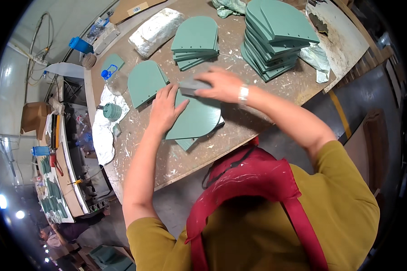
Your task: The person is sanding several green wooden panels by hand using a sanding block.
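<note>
A green panel (196, 119) with one rounded end lies in front of me, on top of another board whose corner sticks out below it. My left hand (164, 109) rests on the panel's left part with its fingers spread. In my right hand (222, 86) is a grey sanding block (192, 86), pressed to the panel's far edge; the hand is slightly blurred. Just left of the panel are similar green panels (144, 83), overlapping. Beyond my hands stands a short stack of panels (196, 34), with small holes along their straight edges.
A tall stack of green panels (287, 20) stands at the worktable's (144, 162) far right. A white wrapped bundle (156, 31) lies at the back. White cloth (103, 135), a green jar (112, 111) and a blue-capped bottle (115, 81) sit along the left edge.
</note>
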Tool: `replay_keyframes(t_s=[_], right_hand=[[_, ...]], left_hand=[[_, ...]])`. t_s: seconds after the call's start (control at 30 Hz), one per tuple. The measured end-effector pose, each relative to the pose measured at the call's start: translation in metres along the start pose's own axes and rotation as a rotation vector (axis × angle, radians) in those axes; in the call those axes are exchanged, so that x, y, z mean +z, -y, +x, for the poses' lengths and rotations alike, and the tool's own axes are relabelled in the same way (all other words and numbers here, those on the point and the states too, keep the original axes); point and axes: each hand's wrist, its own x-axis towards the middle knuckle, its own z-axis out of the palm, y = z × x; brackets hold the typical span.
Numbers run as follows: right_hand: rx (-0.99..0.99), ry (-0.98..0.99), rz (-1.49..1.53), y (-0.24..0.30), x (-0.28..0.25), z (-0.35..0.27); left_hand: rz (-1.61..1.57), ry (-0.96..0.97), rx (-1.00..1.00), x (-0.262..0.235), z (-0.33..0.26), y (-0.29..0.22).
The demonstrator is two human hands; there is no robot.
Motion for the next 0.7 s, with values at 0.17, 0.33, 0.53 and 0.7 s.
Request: replay_keyframes(t_s=[0.17, 0.33, 0.53, 0.7], right_hand=[[0.129, -0.132, 0.101, 0.000, -0.002, -0.053], [0.230, -0.129, 0.290, -0.026, -0.018, -0.121], [-0.085, -0.021, 0.408, 0.010, 0.003, -0.121], [-0.029, -0.060, 0.381, 0.001, 0.012, -0.121]], left_hand=[[0.155, -0.020, -0.212, -0.003, -0.002, -0.010], [0.354, -0.033, -0.321, -0.013, 0.005, -0.001], [0.355, 0.162, -0.421, -0.043, -0.005, 0.018], [0.144, 0.325, -0.551, -0.062, -0.039, 0.002]])
